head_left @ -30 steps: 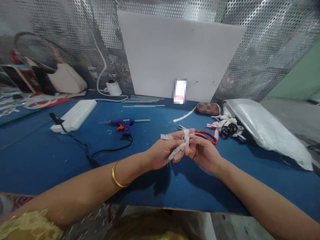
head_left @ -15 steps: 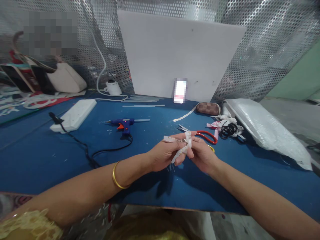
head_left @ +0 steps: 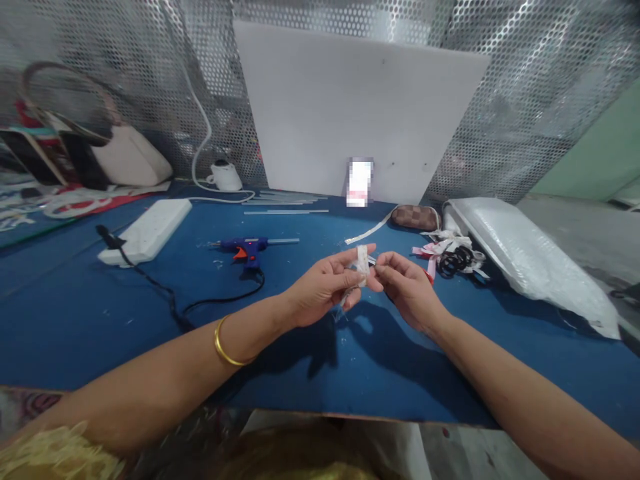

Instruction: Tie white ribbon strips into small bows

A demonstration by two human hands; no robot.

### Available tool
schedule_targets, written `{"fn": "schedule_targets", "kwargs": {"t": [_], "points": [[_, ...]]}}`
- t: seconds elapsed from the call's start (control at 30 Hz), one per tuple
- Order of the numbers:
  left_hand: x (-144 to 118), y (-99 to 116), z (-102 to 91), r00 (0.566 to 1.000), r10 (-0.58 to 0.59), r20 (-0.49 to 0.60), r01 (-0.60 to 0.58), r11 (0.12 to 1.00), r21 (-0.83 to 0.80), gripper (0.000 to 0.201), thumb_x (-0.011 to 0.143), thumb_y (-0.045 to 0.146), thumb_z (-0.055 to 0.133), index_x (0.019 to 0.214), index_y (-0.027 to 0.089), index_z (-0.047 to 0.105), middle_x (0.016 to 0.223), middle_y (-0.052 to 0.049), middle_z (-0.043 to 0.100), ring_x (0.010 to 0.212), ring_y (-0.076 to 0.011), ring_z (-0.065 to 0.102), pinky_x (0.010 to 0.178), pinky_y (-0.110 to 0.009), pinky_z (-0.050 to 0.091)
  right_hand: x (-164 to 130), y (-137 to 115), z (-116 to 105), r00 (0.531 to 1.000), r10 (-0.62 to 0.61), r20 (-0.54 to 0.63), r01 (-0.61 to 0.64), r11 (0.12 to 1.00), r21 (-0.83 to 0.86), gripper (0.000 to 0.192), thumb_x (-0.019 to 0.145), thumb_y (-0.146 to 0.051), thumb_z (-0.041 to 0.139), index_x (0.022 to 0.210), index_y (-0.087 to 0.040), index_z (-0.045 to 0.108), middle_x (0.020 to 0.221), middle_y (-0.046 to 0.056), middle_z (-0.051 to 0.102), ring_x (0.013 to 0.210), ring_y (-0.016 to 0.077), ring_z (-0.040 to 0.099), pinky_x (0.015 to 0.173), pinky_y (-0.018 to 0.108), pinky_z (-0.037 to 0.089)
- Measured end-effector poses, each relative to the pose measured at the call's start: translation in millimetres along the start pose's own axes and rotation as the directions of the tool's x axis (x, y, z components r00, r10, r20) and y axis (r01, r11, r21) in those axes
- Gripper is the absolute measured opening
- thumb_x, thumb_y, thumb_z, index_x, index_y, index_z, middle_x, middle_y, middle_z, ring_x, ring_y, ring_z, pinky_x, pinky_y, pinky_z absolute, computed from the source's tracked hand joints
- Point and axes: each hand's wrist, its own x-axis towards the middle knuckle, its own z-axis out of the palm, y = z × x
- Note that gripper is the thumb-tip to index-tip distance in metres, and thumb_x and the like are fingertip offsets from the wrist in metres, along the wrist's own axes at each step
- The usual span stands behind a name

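My left hand [head_left: 320, 290] pinches a small folded piece of white patterned ribbon [head_left: 361, 261] between thumb and fingers, held above the blue table [head_left: 100, 313]. My right hand [head_left: 407, 290] meets it from the right, its fingertips closed on the same ribbon. A gold bangle [head_left: 223, 343] sits on my left wrist. Red-handled scissors [head_left: 429, 275] lie just behind my right hand, mostly hidden by it.
A blue glue gun [head_left: 247, 247] with a black cord lies left of my hands. A white power strip [head_left: 147, 230], glue sticks [head_left: 287, 200], a brown pouch [head_left: 416, 217], ribbon bows with black hair ties [head_left: 453, 253], a plastic-wrapped package [head_left: 525, 250] and a white board [head_left: 350, 110] surround them.
Both hands have lifted a little and moved back, now covering the scissors. The ribbon's loose tails, spread out before, are gathered into a compact fold between the fingertips.
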Motion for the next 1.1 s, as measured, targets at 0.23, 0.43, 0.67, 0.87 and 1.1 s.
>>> {"fn": "schedule_targets", "kwargs": {"t": [0.23, 0.43, 0.67, 0.87, 1.1], "points": [[-1, -3, 0.9, 0.996, -0.078, 0.046, 0.080, 0.996, -0.042, 0.064, 0.078, 0.022, 0.063, 0.137, 0.022, 0.036, 0.078, -0.004, 0.066, 0.045, -0.0051, 0.048, 0.046, -0.019, 0.034, 0, 9, -2, 0.956, 0.157, 0.247, -0.184, 0.979, 0.089, 0.018, 0.073, -0.018, 0.064, 0.091, -0.018, 0.065, 0.070, -0.002, 0.062, 0.064, 0.0100, 0.056, 0.068, 0.025, 0.044], [-3, -12, 7.3, 0.982, -0.150, 0.115, 0.164, 0.979, -0.119, 0.061, 0.078, 0.021, 0.062, 0.135, 0.021, 0.039, 0.078, -0.005, 0.066, 0.044, -0.0060, 0.048, 0.045, -0.020, 0.034, -1, 27, 0, 0.972, 0.180, 0.151, -0.198, 0.973, 0.115, 0.008, 0.066, -0.016, 0.068, 0.073, -0.016, 0.064, 0.056, -0.002, 0.059, 0.053, 0.0106, 0.054, 0.055, 0.023, 0.044], [-3, -15, 11.2, 0.972, -0.180, 0.152, 0.200, 0.972, -0.126, 0.055, 0.081, 0.021, 0.059, 0.133, 0.019, 0.041, 0.082, -0.007, 0.066, 0.043, -0.0049, 0.047, 0.044, -0.019, 0.034, -3, 22, 7, 0.999, 0.026, -0.026, -0.025, 0.998, 0.053, 0.045, 0.059, -0.009, 0.068, 0.101, -0.023, 0.063, 0.088, 0.001, 0.068, 0.071, 0.0140, 0.060, 0.065, 0.026, 0.048], [-3, -13, 7.6, 0.977, -0.165, 0.133, 0.180, 0.977, -0.114, 0.059, 0.080, 0.020, 0.060, 0.135, 0.022, 0.039, 0.086, -0.007, 0.067, 0.044, -0.0053, 0.048, 0.045, -0.020, 0.034, 0, 26, 3, 0.999, 0.040, 0.033, -0.039, 0.999, -0.010, 0.008, 0.065, -0.020, 0.068, 0.072, -0.016, 0.069, 0.063, 0.000, 0.064, 0.061, 0.0126, 0.056, 0.063, 0.026, 0.044], [-2, -6, 3.3, 0.979, -0.135, 0.155, 0.144, 0.988, -0.049, 0.070, 0.078, 0.015, 0.062, 0.139, 0.023, 0.030, 0.103, -0.014, 0.067, 0.046, -0.0049, 0.049, 0.045, -0.019, 0.034, 3, 21, -4, 0.996, -0.091, 0.015, 0.092, 0.982, -0.165, 0.013, 0.074, -0.029, 0.064, 0.077, -0.018, 0.068, 0.067, -0.001, 0.060, 0.062, 0.0117, 0.050, 0.060, 0.024, 0.039]]}}
